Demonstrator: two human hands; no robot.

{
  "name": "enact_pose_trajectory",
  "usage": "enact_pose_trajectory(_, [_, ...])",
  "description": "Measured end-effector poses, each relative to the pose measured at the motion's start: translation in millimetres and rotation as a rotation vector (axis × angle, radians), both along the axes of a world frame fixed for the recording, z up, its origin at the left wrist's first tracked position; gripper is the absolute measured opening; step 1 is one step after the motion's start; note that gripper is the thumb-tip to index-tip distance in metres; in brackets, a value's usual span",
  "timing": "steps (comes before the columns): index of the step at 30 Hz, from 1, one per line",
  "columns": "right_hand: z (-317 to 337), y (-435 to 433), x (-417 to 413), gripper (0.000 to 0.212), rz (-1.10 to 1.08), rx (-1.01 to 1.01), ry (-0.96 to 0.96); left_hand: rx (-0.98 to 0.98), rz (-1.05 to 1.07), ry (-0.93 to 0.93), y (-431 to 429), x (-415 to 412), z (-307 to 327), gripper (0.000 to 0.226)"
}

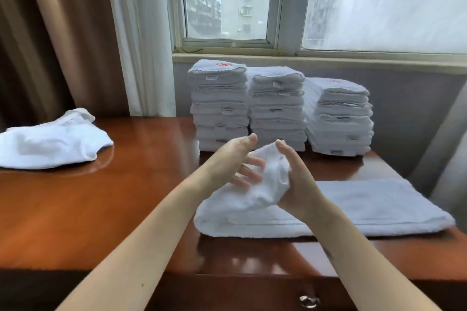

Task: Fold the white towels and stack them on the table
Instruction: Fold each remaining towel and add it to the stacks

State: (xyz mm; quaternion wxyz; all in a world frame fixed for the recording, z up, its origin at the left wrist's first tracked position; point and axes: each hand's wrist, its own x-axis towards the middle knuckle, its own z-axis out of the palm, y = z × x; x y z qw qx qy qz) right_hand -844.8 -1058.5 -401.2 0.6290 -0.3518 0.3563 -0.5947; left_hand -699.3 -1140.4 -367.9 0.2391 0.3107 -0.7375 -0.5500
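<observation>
Right hand (297, 183) grips the raised end of the long white towel (366, 207); left hand (231, 159) has fingers open beside it; a slip could skew the fold.

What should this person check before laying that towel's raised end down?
1. Right hand grips the towel by its raised end: ok.
2. Left hand free to guide the fold, fingers straight: ok.
3. Rest of the towel flat on the table: ok.
4. Edges lined up under the raised end: cannot tell, the hands hide them.
5. Stacks upright at the back: ok.
6. All towels folded: not ok, a loose pile lies at the left.
</observation>
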Motion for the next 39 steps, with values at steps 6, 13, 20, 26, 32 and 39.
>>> enact_pose_trajectory(6, [-16,15,-34,0.03,-0.285,0.06,0.391,0.014,0.026,0.143,3,-14,-28,0.041])
enact_pose_trajectory(13, [-35,20,-45,0.025,-0.577,0.133,0.858,-0.677,0.074,-0.324,9,-17,-71,0.035])
enact_pose_trajectory(20, [-53,24,-43,0.057,-0.681,0.258,1.676,-0.891,-0.102,-0.748,8,-25,-94,0.06])
enact_pose_trajectory(26, [-58,28,-46,0.055,-0.484,0.03,1.72,-0.86,-0.128,-0.793,-3,-21,-96,0.07])
enact_pose_trajectory(32, [-64,6,-31,0.062,-0.215,0.174,1.762,-0.83,-0.087,-0.824,-21,1,-95,0.074])
enact_pose_trajectory(39, [-64,-10,-24,0.062,-0.197,0.142,1.748,-0.76,-0.095,-0.856,-28,8,-82,0.069])
